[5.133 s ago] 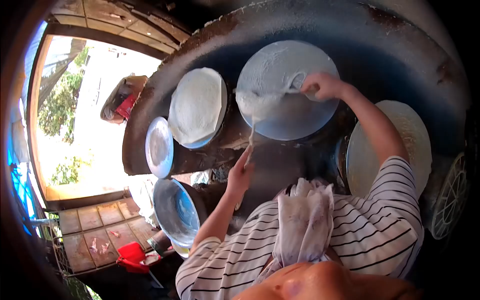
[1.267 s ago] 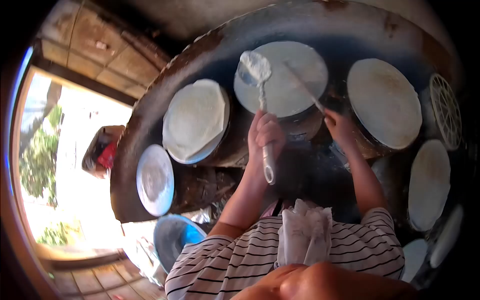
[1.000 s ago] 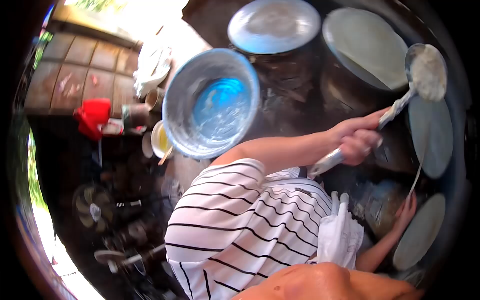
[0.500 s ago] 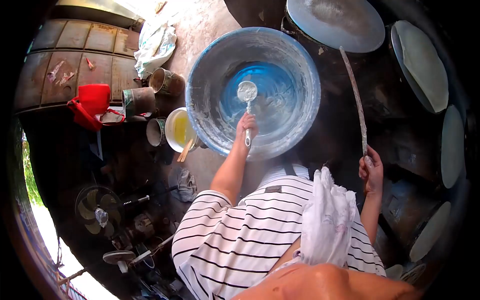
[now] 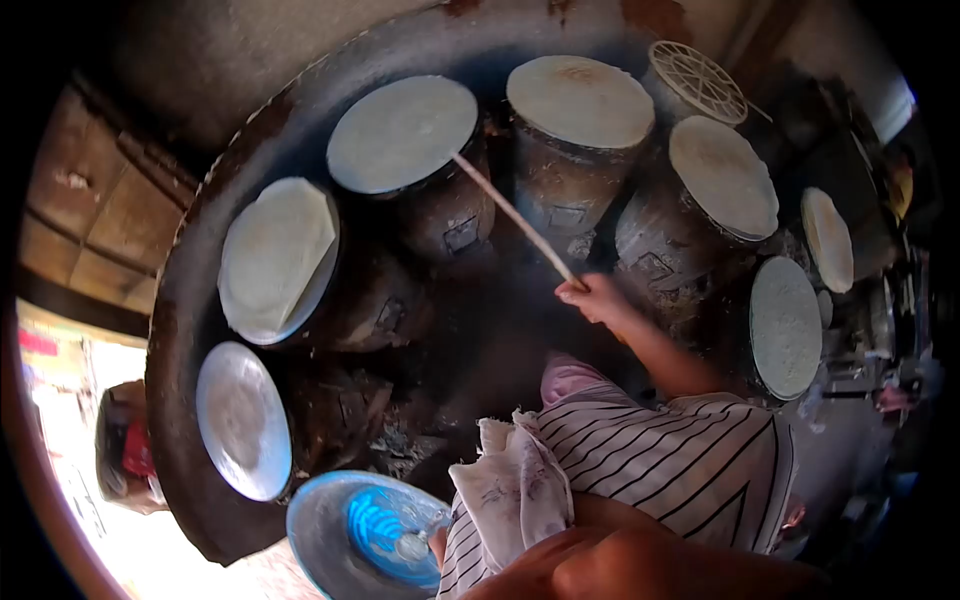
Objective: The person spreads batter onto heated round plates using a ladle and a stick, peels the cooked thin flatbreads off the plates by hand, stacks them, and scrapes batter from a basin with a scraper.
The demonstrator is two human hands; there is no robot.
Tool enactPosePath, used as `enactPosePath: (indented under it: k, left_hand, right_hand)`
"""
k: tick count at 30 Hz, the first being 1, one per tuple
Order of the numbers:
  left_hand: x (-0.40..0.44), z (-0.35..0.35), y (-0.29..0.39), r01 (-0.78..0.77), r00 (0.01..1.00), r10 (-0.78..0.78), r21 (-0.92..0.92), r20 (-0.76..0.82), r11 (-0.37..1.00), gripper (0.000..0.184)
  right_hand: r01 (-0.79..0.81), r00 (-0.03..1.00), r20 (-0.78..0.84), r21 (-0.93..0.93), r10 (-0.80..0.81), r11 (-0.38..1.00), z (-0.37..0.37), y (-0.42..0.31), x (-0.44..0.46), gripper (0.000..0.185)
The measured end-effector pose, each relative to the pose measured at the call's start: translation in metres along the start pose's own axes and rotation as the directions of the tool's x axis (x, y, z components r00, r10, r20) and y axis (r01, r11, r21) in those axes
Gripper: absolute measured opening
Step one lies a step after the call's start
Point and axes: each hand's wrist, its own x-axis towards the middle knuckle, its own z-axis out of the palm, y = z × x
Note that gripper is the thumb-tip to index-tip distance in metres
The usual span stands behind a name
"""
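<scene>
My right hand (image 5: 595, 298) is wrapped round the lower end of a long thin wooden stick (image 5: 515, 220). Its far tip meets the near edge of a pale, thin round flatbread (image 5: 405, 135) on a griddle. At the bottom, my left hand (image 5: 437, 545) shows only in part beside my striped shirt. It grips a ladle (image 5: 412, 546) whose bowl is inside the large blue tub (image 5: 310, 515); the handle is mostly hidden. Left of the stick, another flatbread (image 5: 270, 260) has a folded edge on its griddle.
Drum stoves stand in an arc, with more flatbreads (image 5: 580, 100) (image 5: 725, 175) on them. A bare metal griddle (image 5: 243, 420) sits near the tub. A round slatted rack (image 5: 698, 80) lies at the back. A dark curved ledge (image 5: 180, 400) borders the stoves; steam hangs between.
My view has swung from the tub to the stoves on the right. The stick has moved from beside the bare griddle to a flatbread's edge. The ladle stays at the tub.
</scene>
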Motion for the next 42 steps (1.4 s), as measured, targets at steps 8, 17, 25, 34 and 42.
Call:
enactPosePath:
  k: [8,17,25,34,42]
  left_hand:
    - [-0.155,0.110,0.295,-0.643,0.722,0.691,0.341,-0.030,0.686,0.036]
    - [-0.334,0.413,0.594,-0.976,-0.094,0.940,-0.216,0.329,-0.022,0.023]
    - [-0.412,0.602,0.734,-0.975,-0.202,0.819,-0.034,0.537,-0.217,0.038]
    - [-0.393,0.653,0.752,-0.990,0.038,0.775,0.132,0.631,-0.059,0.051]
    - [-0.416,0.606,0.749,-0.995,-0.095,0.846,-0.069,0.525,-0.069,0.050]
  right_hand:
    - [0.070,0.778,-0.516,-0.495,-0.358,0.866,-0.309,-0.028,0.205,0.034]
    - [-0.012,0.702,-0.530,-0.677,-0.476,0.736,-0.395,-0.071,0.378,0.027]
    - [-0.152,0.636,-0.651,-0.632,-0.414,0.760,-0.384,-0.100,0.374,0.017]
    - [-0.145,0.681,-0.647,-0.578,-0.343,0.803,-0.373,-0.087,0.339,0.019]
    - [-0.147,0.633,-0.672,-0.591,-0.384,0.793,-0.363,-0.109,0.337,0.016]
